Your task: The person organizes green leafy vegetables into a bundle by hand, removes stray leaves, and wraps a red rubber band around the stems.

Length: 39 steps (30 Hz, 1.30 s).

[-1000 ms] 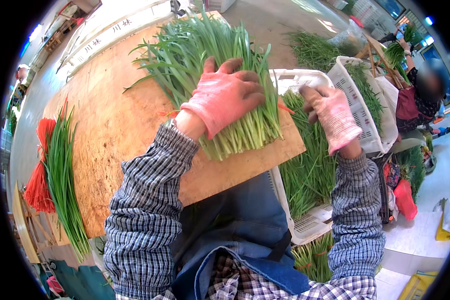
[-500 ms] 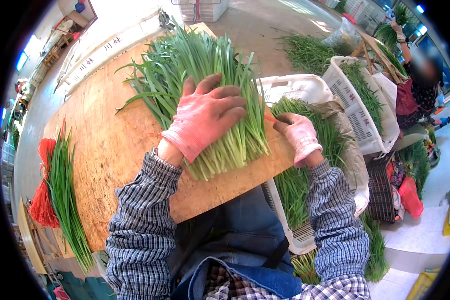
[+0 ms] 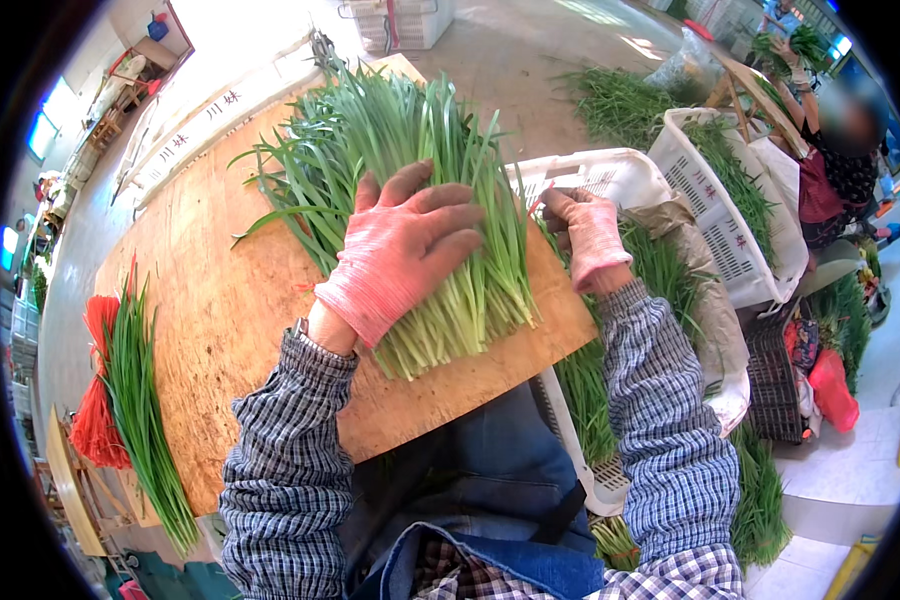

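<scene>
The bunch (image 3: 440, 325) of greens lies on the board (image 3: 210, 410) straight in front of me, directly under my left hand (image 3: 400, 245). Its long axis runs away from me, the leaf tips at the far end leaning a little left and the pale cut ends near the board's close edge. My left is the nearer hand, since it rests on the bunch; my right hand (image 3: 585, 235) is just off the bunch's right side, out past the board's edge and over the crate (image 3: 595, 170).

That left hand is spread wide, palm down across the stems, fingers apart (how hard it presses, I cannot tell). The right is narrow: thumb and fingertips drawn together on a thin red tie (image 3: 537, 203), which shows between them and the bunch's right side. A speck of red also peeps out left of the bunch, by my left wrist; whether it belongs to the same strand is hidden.

Over at the board's left side, well apart from both hands, a sheaf of spare ties (image 3: 102, 385) lies against some loose greens (image 3: 145, 410).
</scene>
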Available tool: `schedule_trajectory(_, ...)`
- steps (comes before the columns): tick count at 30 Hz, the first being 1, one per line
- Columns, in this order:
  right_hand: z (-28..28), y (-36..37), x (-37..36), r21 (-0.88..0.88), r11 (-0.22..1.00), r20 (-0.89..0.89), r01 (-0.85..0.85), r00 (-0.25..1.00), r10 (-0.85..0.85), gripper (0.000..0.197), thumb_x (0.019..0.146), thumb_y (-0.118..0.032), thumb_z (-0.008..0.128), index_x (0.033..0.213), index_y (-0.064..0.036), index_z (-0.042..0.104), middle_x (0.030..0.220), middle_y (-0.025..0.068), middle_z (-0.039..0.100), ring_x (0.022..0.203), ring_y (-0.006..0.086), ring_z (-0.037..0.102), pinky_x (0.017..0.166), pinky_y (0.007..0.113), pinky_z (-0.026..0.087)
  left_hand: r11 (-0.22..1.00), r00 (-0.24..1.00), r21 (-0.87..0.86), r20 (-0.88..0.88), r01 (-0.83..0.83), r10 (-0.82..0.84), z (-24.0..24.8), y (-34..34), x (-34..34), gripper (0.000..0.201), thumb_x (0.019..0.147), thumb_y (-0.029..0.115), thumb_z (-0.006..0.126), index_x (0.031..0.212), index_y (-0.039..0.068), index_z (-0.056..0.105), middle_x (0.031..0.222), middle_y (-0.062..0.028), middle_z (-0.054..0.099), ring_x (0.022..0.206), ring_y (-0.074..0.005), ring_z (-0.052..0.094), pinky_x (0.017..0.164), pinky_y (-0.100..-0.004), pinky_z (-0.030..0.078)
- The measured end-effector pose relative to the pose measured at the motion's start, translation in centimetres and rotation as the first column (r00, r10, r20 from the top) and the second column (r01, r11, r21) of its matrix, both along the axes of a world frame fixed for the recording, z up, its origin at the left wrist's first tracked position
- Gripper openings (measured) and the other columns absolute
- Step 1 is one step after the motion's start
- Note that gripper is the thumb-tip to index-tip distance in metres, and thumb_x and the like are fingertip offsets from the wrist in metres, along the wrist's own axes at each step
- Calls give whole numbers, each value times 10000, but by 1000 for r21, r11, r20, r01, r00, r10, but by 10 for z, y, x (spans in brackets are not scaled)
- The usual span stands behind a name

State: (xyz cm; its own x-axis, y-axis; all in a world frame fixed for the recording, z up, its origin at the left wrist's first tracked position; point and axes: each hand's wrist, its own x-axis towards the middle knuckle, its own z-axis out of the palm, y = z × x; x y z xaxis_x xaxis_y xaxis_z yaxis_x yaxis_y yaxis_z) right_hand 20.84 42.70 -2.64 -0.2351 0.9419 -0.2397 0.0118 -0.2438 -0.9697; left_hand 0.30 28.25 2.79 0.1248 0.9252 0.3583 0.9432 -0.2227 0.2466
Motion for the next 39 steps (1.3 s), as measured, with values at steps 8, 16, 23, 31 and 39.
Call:
schedule_trajectory(8,-4,-6,18,280,947,260,-158,962,84,392,813,-217,736,1100,42,677,836,100,678,774,153,621,706,312,504,1000,1000,2,-4,6,-6,1,3,4,307,936,332,564,1186,192,673,1308,9,593,1360,-317,382,1129,-582,183)
schedule_trajectory(16,45,-37,0,484,866,294,-127,956,-24,444,919,-387,656,1055,35,681,953,169,711,811,230,657,757,328,503,994,995,112,101,-17,6,9,1,-1,356,924,305,586,1231,134,640,1325,-42,588,1347,-308,418,1134,-534,214)
schedule_trajectory(23,45,-6,-31,235,911,372,-338,897,237,750,856,-675,569,991,55,673,650,122,575,630,249,539,683,392,473,873,419,-14,874,-488,248,40,-64,-20,392,960,314,577,1239,42,607,1040,-107,657,838,-170,657,695,-311,560)
schedule_trajectory(31,62,-38,-75,127,825,370,-550,798,475,792,817,-665,630,1073,84,660,901,180,717,836,251,687,792,359,505,758,211,-640,729,-126,651,16,-86,-27,569,935,470,578,1212,-27,564,979,-144,640,628,-162,626,496,-276,522)
schedule_trajectory(39,65,-68,-98,216,758,765,-616,589,260,777,805,-606,633,1245,34,580,1169,244,647,1093,353,623,941,398,466,810,610,-543,570,-222,550,14,-47,-15,460,914,301,580,1144,-98,581,1033,-260,665,994,-333,651,870,-398,490)
